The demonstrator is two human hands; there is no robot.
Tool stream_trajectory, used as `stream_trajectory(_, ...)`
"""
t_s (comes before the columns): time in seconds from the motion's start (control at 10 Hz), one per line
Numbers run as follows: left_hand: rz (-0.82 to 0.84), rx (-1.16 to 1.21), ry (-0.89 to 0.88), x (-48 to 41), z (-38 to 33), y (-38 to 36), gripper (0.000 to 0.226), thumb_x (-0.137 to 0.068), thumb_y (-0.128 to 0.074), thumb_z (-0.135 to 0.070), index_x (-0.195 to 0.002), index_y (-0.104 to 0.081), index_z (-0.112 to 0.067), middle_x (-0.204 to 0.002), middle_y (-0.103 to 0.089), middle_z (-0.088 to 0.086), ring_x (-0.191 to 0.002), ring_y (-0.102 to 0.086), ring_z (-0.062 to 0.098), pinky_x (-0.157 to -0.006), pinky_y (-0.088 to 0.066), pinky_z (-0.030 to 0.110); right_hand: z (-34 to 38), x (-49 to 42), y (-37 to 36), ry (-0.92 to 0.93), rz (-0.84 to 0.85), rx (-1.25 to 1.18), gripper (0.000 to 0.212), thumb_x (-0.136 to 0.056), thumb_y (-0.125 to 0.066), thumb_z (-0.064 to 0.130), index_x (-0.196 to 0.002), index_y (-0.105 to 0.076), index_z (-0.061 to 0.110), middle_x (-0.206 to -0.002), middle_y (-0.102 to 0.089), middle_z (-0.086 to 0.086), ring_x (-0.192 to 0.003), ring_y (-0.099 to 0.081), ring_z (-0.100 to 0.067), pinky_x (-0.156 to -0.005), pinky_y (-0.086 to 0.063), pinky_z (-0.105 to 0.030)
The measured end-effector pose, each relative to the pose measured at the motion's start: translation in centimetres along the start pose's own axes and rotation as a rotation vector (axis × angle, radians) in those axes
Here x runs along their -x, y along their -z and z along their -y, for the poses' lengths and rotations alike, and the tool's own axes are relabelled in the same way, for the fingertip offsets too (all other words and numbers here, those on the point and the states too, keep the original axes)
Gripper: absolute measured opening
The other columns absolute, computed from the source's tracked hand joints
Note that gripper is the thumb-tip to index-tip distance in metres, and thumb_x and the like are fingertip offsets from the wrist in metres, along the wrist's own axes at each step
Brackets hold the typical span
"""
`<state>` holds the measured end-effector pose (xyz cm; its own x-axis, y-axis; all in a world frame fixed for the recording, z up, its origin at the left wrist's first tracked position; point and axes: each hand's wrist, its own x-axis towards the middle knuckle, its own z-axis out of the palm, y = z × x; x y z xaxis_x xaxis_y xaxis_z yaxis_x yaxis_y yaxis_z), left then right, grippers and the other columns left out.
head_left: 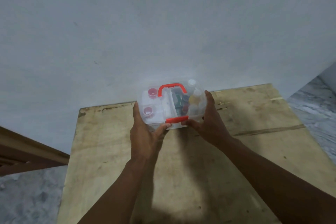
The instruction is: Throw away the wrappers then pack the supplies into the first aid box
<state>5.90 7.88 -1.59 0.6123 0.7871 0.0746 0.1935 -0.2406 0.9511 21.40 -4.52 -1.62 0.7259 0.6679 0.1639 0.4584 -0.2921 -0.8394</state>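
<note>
One worn plywood tabletop (181, 160) carries one clear plastic first aid box with a red handle (171, 102) at its far edge. The left hand (145, 136) and right hand (209, 123) clamp its sides, each grip closed on it, thumbs beside one red latch (176, 119), likely snapping it shut. Between the grips: two pink cups (150, 102), about two pale bottles (194, 92).
</note>
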Motion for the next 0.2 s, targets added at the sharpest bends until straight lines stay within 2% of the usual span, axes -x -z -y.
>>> stream_trajectory(0.1,0.061,-0.043,0.047,-0.38,-0.33,0.34,0.103,-0.067,-0.081,-0.046,-0.147,-0.021,-0.024,-0.129,-0.050,-0.011,-0.100,-0.060,0.007,-0.068,-0.046,-0.001,0.12,-0.16,0.31,-0.038,0.048,0.019,0.106,-0.062,-0.083,0.058,-0.143,-0.025,0.025,-0.142,-0.039,0.010,-0.128,-0.047,-0.011,-0.099,-0.052,-0.038)
stream_trajectory(0.2,0.143,-0.147,0.127,-0.34,-1.19,0.97,0.135,-0.060,-0.079,-0.066,-0.153,0.008,-0.021,-0.151,-0.036,0.006,-0.131,-0.048,0.030,-0.101,-0.050,0.034,0.30,-0.19,0.88,-0.090,0.119,0.252,0.121,-0.053,-0.078,0.074,-0.145,-0.016,0.025,-0.146,-0.035,0.000,-0.130,-0.044,-0.022,-0.099,-0.050,-0.047)
